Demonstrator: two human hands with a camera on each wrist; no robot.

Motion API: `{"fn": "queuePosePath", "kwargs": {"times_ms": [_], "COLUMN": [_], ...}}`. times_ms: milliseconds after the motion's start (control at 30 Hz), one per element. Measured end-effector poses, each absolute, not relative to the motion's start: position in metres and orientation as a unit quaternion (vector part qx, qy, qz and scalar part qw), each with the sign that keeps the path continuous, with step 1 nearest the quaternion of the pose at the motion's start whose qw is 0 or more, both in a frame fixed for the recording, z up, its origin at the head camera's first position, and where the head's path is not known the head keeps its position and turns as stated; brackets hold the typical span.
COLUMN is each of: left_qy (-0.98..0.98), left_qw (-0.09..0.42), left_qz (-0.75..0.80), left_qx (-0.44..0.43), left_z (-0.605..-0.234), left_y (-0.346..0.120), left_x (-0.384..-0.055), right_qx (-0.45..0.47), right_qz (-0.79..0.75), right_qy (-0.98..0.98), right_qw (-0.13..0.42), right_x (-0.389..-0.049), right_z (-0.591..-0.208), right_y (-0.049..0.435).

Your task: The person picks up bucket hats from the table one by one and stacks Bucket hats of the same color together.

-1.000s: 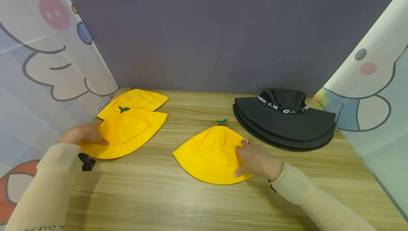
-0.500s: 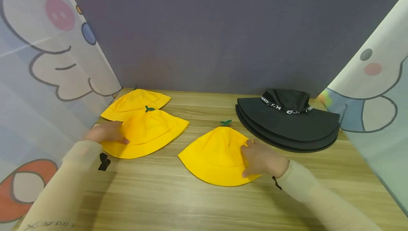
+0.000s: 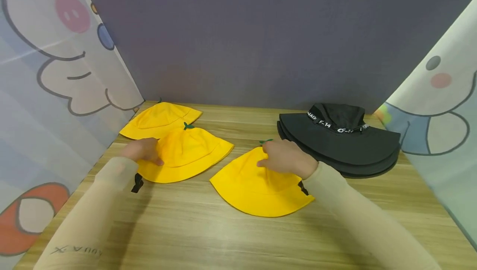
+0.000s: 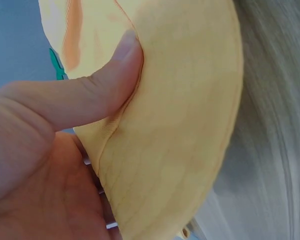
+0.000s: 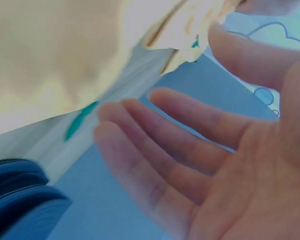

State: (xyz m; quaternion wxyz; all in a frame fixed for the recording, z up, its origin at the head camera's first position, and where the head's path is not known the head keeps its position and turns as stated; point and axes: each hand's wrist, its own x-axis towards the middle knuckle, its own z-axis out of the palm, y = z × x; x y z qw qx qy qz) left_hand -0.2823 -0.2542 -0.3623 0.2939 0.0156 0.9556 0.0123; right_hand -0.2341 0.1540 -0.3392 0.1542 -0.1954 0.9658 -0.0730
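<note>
My left hand grips the left edge of a yellow bucket hat topped with a green sprout. In the left wrist view the thumb lies over the hat's brim seam, with the other fingers behind the cloth. A second yellow bucket hat lies in the middle of the table, its crown pointing away from me. Over that crown is my right hand, near the green sprout. The right wrist view shows its fingers extended, apart from each other, holding nothing.
Another yellow hat lies at the back left, partly overlapped by the gripped one. A stack of black wide-brimmed hats with white lettering sits at the back right. A grey panel and printed cartoon side walls enclose the wooden table.
My left hand has brought its yellow hat rightward, closer to the middle one. The right hand has left the middle hat's right side and moved up and left over its crown.
</note>
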Motion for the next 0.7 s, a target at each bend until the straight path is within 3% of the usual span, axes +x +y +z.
{"fn": "queuePosePath", "kwargs": {"times_ms": [233,467,700], "left_qy": [0.952,0.951,0.950], "left_qw": [0.307,0.310,0.313], "left_qz": [0.006,0.010,-0.001], "left_qx": [-0.001,0.009,0.001], "left_z": [-0.364,-0.363,-0.364], "left_y": [-0.254,-0.257,-0.253], "left_x": [-0.285,-0.285,-0.288], "right_qx": [-0.198,-0.211,-0.207], "right_qz": [-0.141,-0.195,-0.239], "right_qy": [0.962,0.946,0.928], "right_qw": [0.127,0.148,0.197], "right_x": [-0.263,-0.297,-0.307], "right_z": [-0.327,-0.335,-0.359], "right_y": [0.117,0.081,0.061]}}
